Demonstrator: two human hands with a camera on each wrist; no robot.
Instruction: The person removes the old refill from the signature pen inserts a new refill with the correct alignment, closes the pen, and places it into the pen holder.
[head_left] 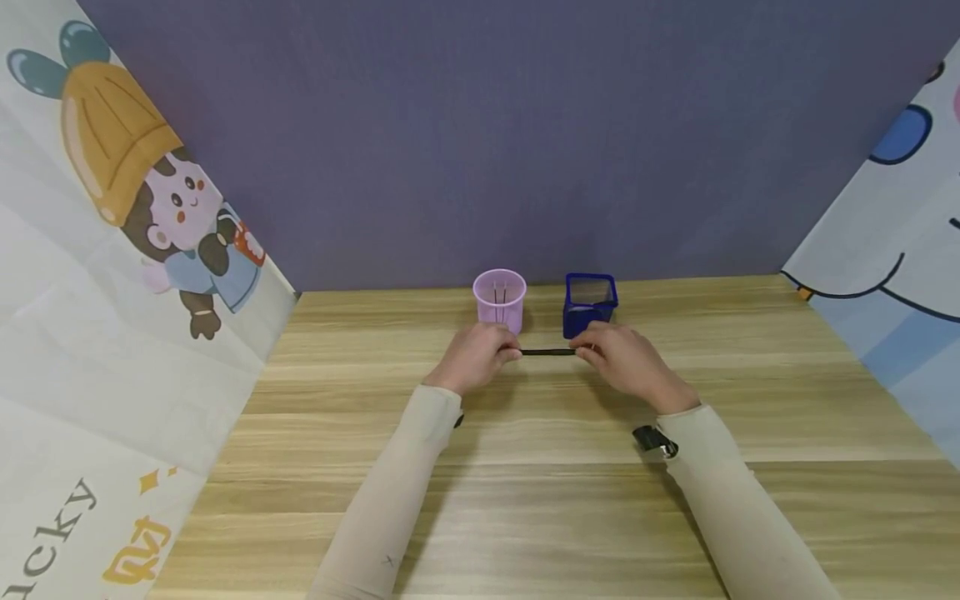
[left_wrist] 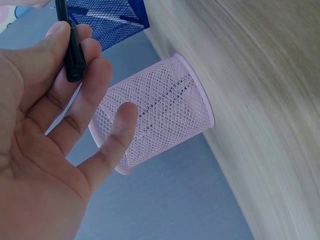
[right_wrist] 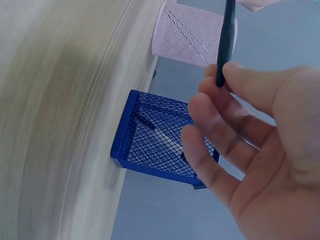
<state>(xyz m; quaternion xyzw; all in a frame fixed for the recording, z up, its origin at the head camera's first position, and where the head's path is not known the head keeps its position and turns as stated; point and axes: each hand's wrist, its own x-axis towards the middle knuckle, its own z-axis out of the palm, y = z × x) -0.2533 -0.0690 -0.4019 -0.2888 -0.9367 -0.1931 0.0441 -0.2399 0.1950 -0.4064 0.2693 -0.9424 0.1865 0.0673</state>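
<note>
A slim black pen is stretched level between both hands above the table. My left hand pinches one end between thumb and fingers, its little finger held apart in the left wrist view. At the other end, my right hand pinches the pen the same way. Behind the left hand stands a pink round mesh pen cup, with thin dark lines showing inside. A blue square mesh pen holder is just behind the right hand; through its mesh, a pen-like stick shows in the right wrist view.
The wood-grain table meets a grey-blue back panel just behind the two holders. White printed sheets stand at the left and right sides.
</note>
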